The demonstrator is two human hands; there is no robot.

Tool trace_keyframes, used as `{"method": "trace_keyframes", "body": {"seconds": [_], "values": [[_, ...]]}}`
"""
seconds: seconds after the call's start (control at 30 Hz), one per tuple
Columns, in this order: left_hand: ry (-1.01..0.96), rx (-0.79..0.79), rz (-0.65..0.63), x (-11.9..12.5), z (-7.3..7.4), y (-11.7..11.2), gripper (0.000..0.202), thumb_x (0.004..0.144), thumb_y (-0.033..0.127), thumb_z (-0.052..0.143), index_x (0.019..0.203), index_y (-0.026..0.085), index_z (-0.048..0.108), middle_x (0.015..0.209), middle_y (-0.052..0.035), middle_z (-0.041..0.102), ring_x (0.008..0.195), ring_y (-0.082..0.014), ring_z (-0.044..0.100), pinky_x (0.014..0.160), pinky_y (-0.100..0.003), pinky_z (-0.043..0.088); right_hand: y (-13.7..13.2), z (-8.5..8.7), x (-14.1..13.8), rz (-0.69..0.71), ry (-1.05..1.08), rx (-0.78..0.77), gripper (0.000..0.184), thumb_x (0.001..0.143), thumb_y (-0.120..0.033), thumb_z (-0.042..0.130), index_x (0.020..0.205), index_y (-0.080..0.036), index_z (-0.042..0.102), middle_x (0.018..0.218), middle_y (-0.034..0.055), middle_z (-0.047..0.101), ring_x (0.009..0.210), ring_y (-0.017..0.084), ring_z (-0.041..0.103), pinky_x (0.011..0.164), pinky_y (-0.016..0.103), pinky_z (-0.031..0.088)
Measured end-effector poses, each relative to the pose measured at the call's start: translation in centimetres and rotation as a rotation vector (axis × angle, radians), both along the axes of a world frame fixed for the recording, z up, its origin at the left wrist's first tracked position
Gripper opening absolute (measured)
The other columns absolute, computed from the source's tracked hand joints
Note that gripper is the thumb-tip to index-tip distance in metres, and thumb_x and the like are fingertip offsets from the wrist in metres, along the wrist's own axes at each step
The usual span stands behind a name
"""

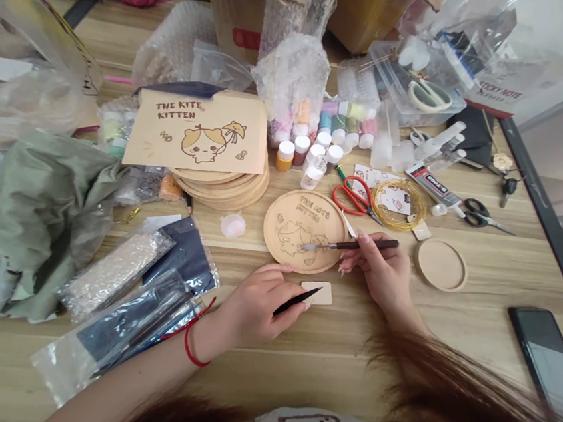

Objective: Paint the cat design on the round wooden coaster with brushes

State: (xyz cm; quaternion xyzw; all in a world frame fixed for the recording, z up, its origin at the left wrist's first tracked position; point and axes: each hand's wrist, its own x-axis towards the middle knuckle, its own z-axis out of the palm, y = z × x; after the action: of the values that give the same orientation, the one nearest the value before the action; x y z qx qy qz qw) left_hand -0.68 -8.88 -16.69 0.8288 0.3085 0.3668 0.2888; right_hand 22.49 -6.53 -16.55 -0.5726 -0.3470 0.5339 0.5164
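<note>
A round wooden plate (276, 228) lies flat on the table, with a kitten outline and lettering drawn on it. My right hand (386, 274) is closed around the dark handle of a palette knife (339, 246); its metal blade is over the kitten drawing. My left hand (256, 304) holds black tweezers (291, 302), tips pointing right. Its fingers rest at the plate's lower edge. Beneath the tweezers' tips is a small pale rectangular card (324, 294). Left of the plate sits a small translucent cup (233, 225) with pale pink contents.
Behind are stacked wooden plates (229, 193) under a printed kitten sheet (202, 128), and several paint bottles (302, 148). Red scissors (355, 196), gold wire (399, 205), a glue tube (435, 188) and a small round tray (441, 265) lie right. A phone (548, 357) lies lower right; plastic packets (123, 328) lie left.
</note>
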Motion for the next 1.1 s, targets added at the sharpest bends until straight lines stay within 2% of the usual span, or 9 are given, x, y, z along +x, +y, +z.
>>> {"method": "trace_keyframes", "body": {"seconds": [0.47,0.63,1.1], "values": [[0.005,0.000,-0.005,-0.02,0.13,0.00,0.010,0.087,0.021,0.060,0.096,0.017,0.065,0.075,-0.0029,0.069,0.067,-0.0129,0.061,0.094,-0.039,0.055,-0.12,-0.13,0.03,-0.018,-0.013,0.011,0.025,0.081,-0.042,0.072,0.079,-0.020,0.060,0.063,0.0021,0.072,0.045,0.017,0.065,0.043,0.029,0.055],[0.001,-0.006,-0.004,-0.01,0.16,0.01,0.011,0.086,0.019,0.062,0.096,0.015,0.065,0.074,-0.0032,0.069,0.067,-0.0127,0.061,0.095,-0.038,0.054,-0.10,-0.22,0.13,0.030,-0.026,0.014,0.022,0.083,-0.040,0.070,0.079,-0.020,0.062,0.064,0.0028,0.073,0.047,0.018,0.066,0.043,0.029,0.055],[0.013,-0.026,-0.017,-0.07,-0.08,-0.05,0.011,0.088,0.021,0.060,0.096,0.016,0.065,0.076,-0.0030,0.069,0.068,-0.0125,0.061,0.096,-0.039,0.053,-0.08,-0.42,0.12,0.002,-0.005,0.013,0.023,0.082,-0.040,0.070,0.078,-0.020,0.060,0.063,0.0029,0.072,0.046,0.018,0.065,0.043,0.029,0.055]]}}
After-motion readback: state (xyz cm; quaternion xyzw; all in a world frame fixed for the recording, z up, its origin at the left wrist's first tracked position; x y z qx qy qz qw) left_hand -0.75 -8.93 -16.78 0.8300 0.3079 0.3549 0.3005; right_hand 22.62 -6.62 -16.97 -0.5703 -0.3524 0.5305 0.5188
